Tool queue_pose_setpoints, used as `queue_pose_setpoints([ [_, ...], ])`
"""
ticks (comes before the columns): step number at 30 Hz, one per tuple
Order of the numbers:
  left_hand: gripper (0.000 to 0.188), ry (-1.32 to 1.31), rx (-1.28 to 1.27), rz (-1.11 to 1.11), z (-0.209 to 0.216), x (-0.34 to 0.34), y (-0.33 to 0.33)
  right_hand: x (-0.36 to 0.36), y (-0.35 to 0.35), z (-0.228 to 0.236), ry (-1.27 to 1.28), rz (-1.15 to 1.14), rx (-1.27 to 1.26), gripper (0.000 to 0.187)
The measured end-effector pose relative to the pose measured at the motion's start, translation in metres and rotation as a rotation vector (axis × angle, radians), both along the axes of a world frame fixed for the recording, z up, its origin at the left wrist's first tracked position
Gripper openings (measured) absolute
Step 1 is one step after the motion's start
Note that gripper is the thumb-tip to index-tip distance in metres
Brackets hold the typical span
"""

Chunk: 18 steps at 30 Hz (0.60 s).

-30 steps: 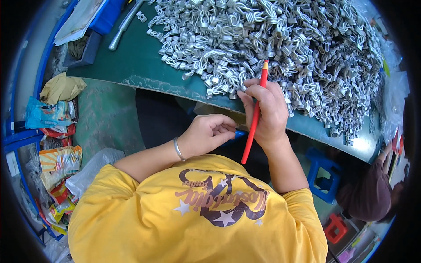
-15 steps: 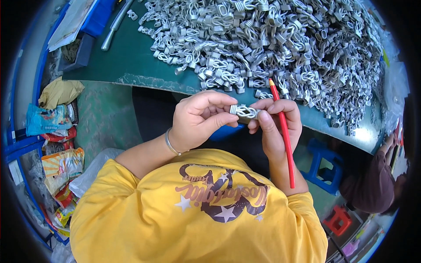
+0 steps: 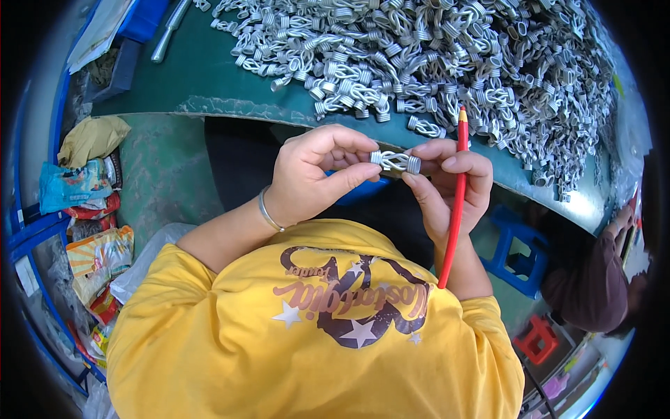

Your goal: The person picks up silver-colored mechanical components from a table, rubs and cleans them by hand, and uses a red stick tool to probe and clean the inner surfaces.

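Between my two hands is a small silver metal fitting (image 3: 396, 162), made of twisted loops with ribbed collars at both ends. My left hand (image 3: 314, 164) pinches its left collar with thumb and fingertips. At the right collar, the thumb and fingers of my right hand (image 3: 453, 185) are closed on the fitting. A red pencil (image 3: 458, 202) is also tucked in my right hand, its tip pointing up and its long end lying along the forearm. Just beyond, a large heap of similar silver fittings (image 3: 419, 63) covers much of the green table (image 3: 202, 87).
A metal rod (image 3: 167, 35) lies on the table's left part, near a blue-grey box (image 3: 118, 70). Bagged packets (image 3: 101, 251) stand at the left. To the right are a blue stool (image 3: 518, 251), a red stool (image 3: 537, 340) and another person's dark sleeve (image 3: 593, 286).
The fitting has turned slightly, its right collar now showing more. My right hand has shifted a little right, and the pencil leans more, with its tip further right.
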<state>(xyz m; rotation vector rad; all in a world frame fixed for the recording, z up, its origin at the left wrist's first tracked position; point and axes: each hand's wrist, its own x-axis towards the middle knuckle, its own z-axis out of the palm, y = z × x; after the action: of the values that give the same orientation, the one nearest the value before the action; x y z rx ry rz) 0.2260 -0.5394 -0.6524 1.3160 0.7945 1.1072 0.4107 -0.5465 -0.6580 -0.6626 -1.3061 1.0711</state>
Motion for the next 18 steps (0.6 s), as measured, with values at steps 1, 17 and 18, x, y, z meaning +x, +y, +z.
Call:
queue_pose_setpoints([
  [1, 0.022, -0.002, -0.001, -0.001, 0.001, 0.001, -0.001, 0.000, 0.000, 0.001, -0.002, -0.001, -0.001, 0.040],
  [17, 0.021, 0.093, -0.692, -0.016, -0.055, -0.006, -0.007, -0.003, 0.023, 0.012, -0.605, -0.291, 0.287, 0.026],
  [18, 0.023, 0.090, -0.721, 0.016, -0.057, -0.004, -0.006, -0.006, 0.030, 0.013, -0.639, -0.313, 0.363, 0.027],
])
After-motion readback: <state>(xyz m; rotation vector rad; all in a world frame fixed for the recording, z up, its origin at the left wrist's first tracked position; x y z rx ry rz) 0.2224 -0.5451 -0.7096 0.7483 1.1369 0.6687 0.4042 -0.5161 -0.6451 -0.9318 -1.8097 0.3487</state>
